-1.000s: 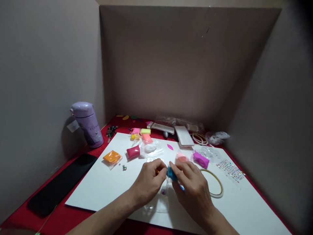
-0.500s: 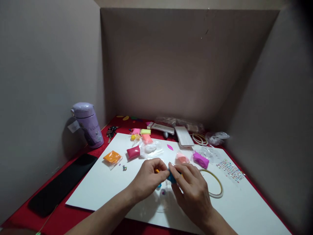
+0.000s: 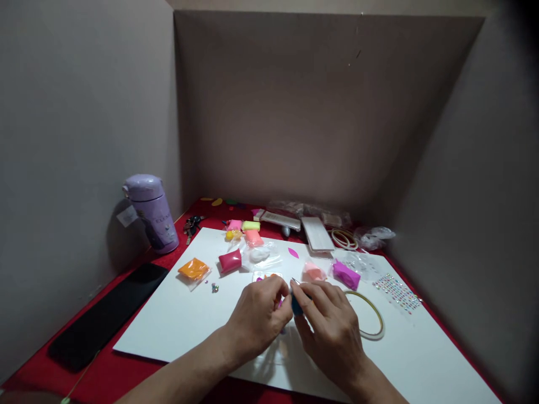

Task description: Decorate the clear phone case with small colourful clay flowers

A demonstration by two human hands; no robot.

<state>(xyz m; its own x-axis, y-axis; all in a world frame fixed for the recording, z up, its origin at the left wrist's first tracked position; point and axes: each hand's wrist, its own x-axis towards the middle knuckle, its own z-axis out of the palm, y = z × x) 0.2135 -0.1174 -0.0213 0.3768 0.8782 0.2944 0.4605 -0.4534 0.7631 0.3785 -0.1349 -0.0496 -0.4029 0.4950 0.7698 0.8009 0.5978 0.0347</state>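
My right hand (image 3: 330, 320) is closed round a lump of blue modelling clay (image 3: 297, 306), mostly covered by the fingers. A shiny pointed tip shows above its index finger; I cannot tell what it belongs to. My left hand (image 3: 263, 311) is pinched at the lump's left side, and its fingertips hide whatever is between them. Behind the left hand, small orange and purple pieces show on a clear sheet (image 3: 256, 276). A transparent piece of plastic (image 3: 273, 353) lies on the white board (image 3: 168, 320) below the hands.
Bagged clay lies around: orange (image 3: 194, 270), crimson (image 3: 230, 261), purple (image 3: 346, 274) and pale pink (image 3: 314, 271). To the right are a hoop (image 3: 381, 322) and a rhinestone sheet (image 3: 398, 293). A lilac bottle (image 3: 152, 216), keys (image 3: 192, 225) and a black phone-like slab (image 3: 109, 317) stand or lie left.
My left hand has turned and lowered slightly, uncovering the clear sheet's top edge with orange and purple pieces. The right hand stays nearly in place with the blue clay.
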